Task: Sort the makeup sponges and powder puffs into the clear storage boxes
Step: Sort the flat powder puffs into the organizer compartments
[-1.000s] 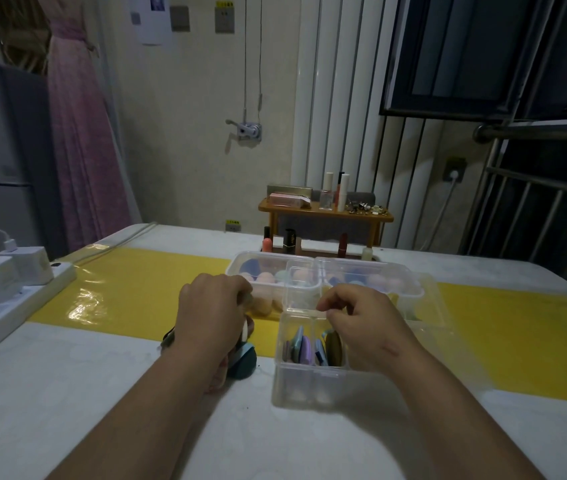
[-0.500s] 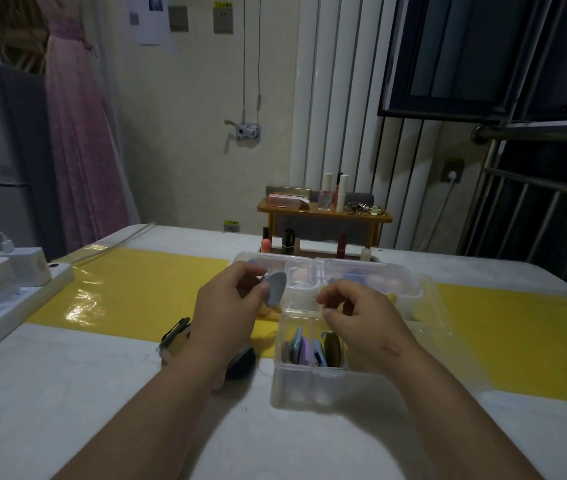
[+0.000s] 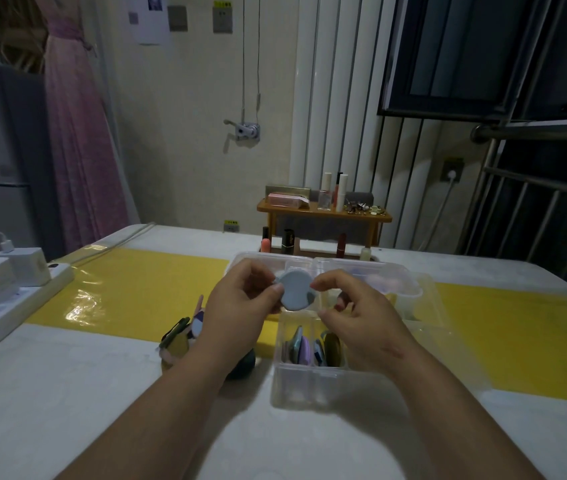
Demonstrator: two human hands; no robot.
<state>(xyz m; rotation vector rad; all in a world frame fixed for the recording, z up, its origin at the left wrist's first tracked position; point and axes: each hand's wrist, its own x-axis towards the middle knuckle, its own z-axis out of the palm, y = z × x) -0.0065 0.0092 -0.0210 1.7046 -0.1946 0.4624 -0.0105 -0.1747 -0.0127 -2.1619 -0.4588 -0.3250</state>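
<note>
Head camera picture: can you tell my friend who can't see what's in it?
A person's left hand pinches a pale blue round powder puff over a clear plastic storage box, and the right hand touches its other edge. More flat colourful puffs stand upright in the box, on a white table.

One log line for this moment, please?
left hand: pinches pale blue puff; right hand: at its edge, grip unclear; near box: puffs stand inside

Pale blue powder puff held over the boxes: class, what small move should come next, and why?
Probably lower the pale blue powder puff, pinched in the left hand, on edge into the near clear box, because other flat puffs already stand there on edge.
</note>
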